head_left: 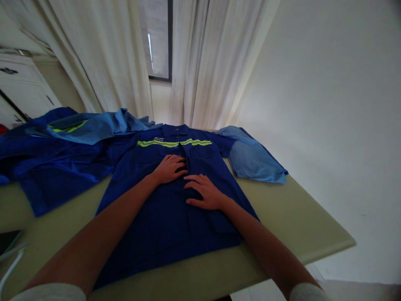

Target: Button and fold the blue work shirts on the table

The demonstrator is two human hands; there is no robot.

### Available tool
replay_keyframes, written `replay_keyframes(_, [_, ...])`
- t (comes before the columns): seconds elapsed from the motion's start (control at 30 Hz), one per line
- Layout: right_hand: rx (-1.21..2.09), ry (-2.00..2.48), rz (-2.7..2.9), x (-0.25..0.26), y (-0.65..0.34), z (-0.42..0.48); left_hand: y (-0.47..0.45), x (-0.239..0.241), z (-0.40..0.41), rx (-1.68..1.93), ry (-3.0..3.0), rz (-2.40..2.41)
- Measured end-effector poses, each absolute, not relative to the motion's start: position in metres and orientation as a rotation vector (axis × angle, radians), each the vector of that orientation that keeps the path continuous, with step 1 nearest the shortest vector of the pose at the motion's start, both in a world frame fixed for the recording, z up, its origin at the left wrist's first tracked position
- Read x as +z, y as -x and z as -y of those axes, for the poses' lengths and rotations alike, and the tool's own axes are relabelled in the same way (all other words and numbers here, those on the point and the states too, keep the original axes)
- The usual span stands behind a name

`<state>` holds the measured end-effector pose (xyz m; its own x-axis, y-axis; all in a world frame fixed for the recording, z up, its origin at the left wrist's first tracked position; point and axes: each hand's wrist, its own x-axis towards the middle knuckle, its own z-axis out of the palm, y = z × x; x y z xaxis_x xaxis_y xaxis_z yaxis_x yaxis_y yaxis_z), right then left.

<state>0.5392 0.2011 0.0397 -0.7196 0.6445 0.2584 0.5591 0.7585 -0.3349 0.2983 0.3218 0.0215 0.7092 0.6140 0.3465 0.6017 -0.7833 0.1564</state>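
A dark blue work shirt [163, 225] with a yellow-green reflective chest stripe lies flat, front up, on a pale green table [291, 217]. My left hand [169, 168] rests on the shirt's chest by the front placket, fingers curled down onto the cloth. My right hand [204, 192] lies just below and to the right of it, fingers stretched flat on the fabric. The two hands nearly touch at the placket. The shirt's right sleeve [255, 161], lighter blue, is spread out toward the table's right edge.
A heap of more blue garments [53, 154] with a reflective stripe covers the table's left part. White curtains [203, 62] and a window stand behind the table. A dark flat object [8, 240] and a white cable lie at the left edge. A white wall is on the right.
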Motion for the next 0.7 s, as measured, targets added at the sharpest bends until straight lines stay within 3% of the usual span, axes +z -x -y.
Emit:
replay_keyframes(0.3, [0.111, 0.857, 2.550, 0.040, -0.538, -0.203, -0.312, 0.014, -0.249, 0.810, -2.600, -1.263])
replay_keyframes(0.7, [0.412, 1.087, 2.672, 0.061, -0.556, -0.200, -0.310, 0.024, -0.232, 0.623, -2.664, -0.962])
